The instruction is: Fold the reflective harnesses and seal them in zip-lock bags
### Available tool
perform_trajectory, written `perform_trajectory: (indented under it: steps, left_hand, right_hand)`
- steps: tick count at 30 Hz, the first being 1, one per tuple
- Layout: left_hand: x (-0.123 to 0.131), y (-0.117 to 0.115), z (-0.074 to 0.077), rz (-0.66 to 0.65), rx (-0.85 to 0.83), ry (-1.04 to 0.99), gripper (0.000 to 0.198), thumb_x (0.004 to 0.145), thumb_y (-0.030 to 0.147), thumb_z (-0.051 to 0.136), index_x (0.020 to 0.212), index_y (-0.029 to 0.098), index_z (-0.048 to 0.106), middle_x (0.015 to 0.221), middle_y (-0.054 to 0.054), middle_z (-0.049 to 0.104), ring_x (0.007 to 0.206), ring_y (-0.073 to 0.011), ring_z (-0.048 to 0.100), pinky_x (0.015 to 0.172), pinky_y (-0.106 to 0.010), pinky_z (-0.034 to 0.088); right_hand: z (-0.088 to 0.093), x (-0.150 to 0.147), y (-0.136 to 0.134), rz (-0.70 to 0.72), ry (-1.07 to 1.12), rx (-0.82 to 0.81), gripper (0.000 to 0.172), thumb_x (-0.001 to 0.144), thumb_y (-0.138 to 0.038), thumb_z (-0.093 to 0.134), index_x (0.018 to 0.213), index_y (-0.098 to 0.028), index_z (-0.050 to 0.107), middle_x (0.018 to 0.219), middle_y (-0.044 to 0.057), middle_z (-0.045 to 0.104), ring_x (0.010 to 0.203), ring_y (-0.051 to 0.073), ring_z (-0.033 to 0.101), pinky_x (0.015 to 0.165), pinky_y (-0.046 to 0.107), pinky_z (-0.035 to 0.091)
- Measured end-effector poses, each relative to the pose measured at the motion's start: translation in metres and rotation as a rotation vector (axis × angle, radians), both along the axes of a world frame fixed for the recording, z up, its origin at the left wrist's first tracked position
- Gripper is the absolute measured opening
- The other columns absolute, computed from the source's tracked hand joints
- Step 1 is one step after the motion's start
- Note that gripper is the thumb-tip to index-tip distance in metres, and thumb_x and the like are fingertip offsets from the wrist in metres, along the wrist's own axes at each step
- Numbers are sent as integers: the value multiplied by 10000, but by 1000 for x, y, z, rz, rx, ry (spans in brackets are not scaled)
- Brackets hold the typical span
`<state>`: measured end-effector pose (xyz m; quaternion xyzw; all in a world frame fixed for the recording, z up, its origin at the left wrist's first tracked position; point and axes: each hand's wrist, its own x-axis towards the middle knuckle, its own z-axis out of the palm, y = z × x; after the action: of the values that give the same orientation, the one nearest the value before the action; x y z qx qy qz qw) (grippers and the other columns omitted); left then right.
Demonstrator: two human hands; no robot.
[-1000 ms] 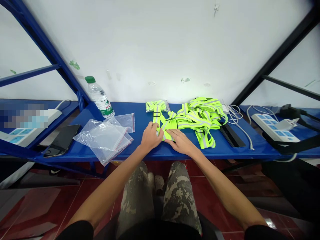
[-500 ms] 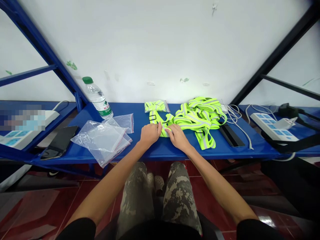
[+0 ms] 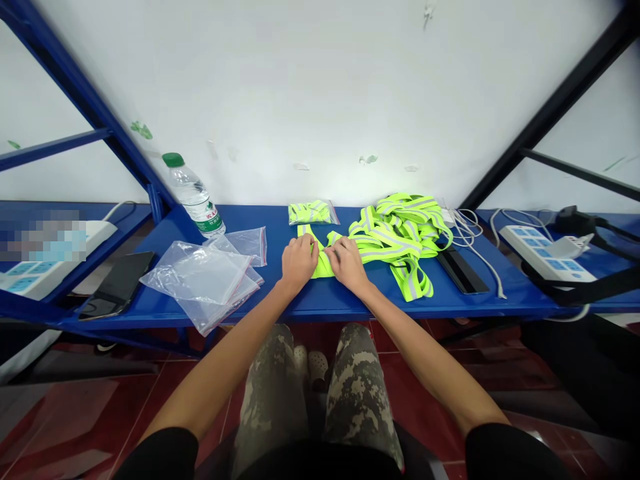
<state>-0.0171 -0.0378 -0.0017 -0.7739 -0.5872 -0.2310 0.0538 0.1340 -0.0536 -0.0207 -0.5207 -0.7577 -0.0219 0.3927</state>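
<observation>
Left hand (image 3: pixel 299 259) and right hand (image 3: pixel 346 263), side by side, pinch the strap (image 3: pixel 323 267) on the bench (image 3: pixel 325 301), apparently mid-fold; the next move likely calls for pressing it flat.

Plain black sleeves (image 3: pixel 160 453) ended near the elbows, matching a black top (image 3: pixel 320 460). The trousers (image 3: pixel 270 400) bore blotchy camouflage in grey-green, tan and dark brown; beneath showed pale, round-toed clogs (image 3: pixel 318 365) dotted with small holes.

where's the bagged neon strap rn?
Head view, about centre: the bagged neon strap lies at the back of the blue table, beyond the left hand, with the clear plastic bags to its left and the loose strap pile to its right.
</observation>
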Motion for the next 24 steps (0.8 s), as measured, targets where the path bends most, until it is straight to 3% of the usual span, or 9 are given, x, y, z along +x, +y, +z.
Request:
perform_trajectory:
  steps: [8, 14, 18, 21, 24]
  left_hand:
    - [1, -12, -3, -133, 74, 98, 419, 1035, 326, 272, 1218, 139, 599, 1074, -152, 707, 1019, -278, 594, 844, -387, 379]
    - [1, -20, -3, -165, 56, 160, 378, 988, 257, 350, 1257, 121, 576, 1096, -161, 694, 1058, -300, 580, 849, -405, 389]
    - [-1, -10, -2, -139, 30, 109, 345, 969, 223, 377, 1230, 130, 584, 1032, -143, 710, 1029, -284, 613, 837, -380, 413]
    - [-2, -5, 0, -96, 24, 55, 328, 972, 220, 371, 1201, 163, 599, 971, -121, 718, 984, -260, 649, 784, -341, 425]
    - [-2, -7, 3, -61, 6, 41, 349, 996, 280, 340, 1220, 186, 590, 927, -110, 726, 914, -250, 678, 710, -320, 418]
  right_hand:
    - [-4, -2, 10, -32, -42, -58, 236, 978, -279, 489, 789, -200, 605, 853, 101, 609, 847, 257, 535, 801, 386, 433]
    - [-4, -4, 7, -48, -41, -86, 255, 981, -291, 474, 808, -186, 630, 880, 112, 613, 872, 261, 551, 824, 399, 447]
    - [0, 4, -12, 101, -134, -25, 311, 1008, -300, 395, 1008, -167, 676, 1051, 140, 625, 1013, 270, 546, 935, 427, 451]
    - [3, 15, -26, 232, -266, 3, 404, 982, -389, 465, 1266, -135, 598, 1243, 180, 587, 1194, 321, 489, 1035, 489, 410]
    - [5, 25, -29, 294, -325, -38, 463, 975, -405, 487, 1330, -113, 544, 1278, 206, 581, 1203, 335, 502, 1021, 507, 422]
